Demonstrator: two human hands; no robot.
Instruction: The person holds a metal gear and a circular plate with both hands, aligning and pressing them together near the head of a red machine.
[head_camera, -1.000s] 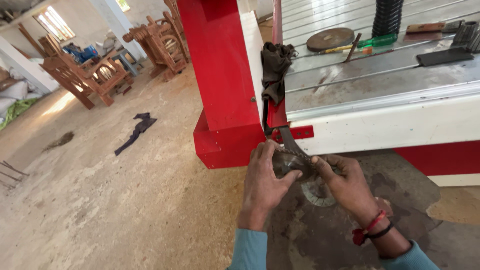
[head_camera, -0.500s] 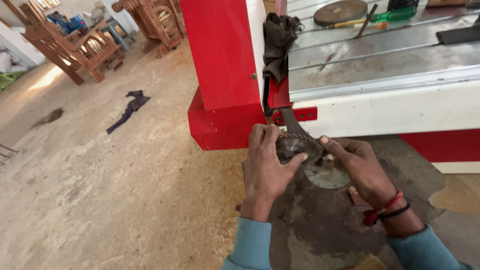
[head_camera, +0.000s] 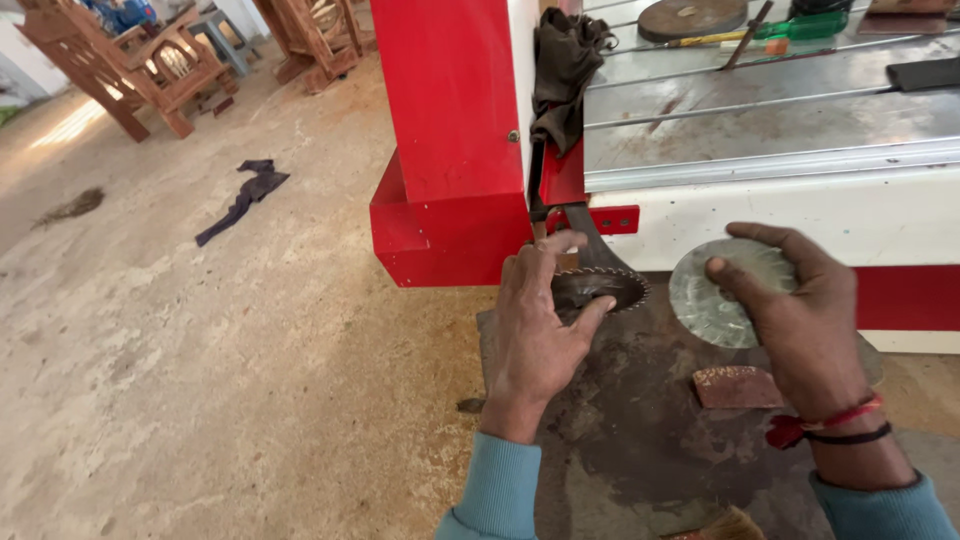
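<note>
Grey metal shows in both hands now: half a second ago they were bunched together over one spot at the foot of the machine, and since then they have drawn apart. The right hand (head_camera: 800, 310) has lifted a thin, dull silver disc (head_camera: 712, 295) clear, and holds it up by the rim, thumb across its face and fingers curled behind, in front of the machine's white side panel (head_camera: 760, 215). The left hand (head_camera: 535, 320) has stayed low, its thumb and fingers pinching the dark toothed blade (head_camera: 605, 288), which sits at the end of a dark metal arm (head_camera: 590, 235) hanging below the red bracket (head_camera: 612, 219). Disc and blade are near each other but apart, the disc to the right. Below the hands lies a dark, oily patch of floor (head_camera: 640, 420) with a small rusty block (head_camera: 738, 386) near the right wrist.
</note>
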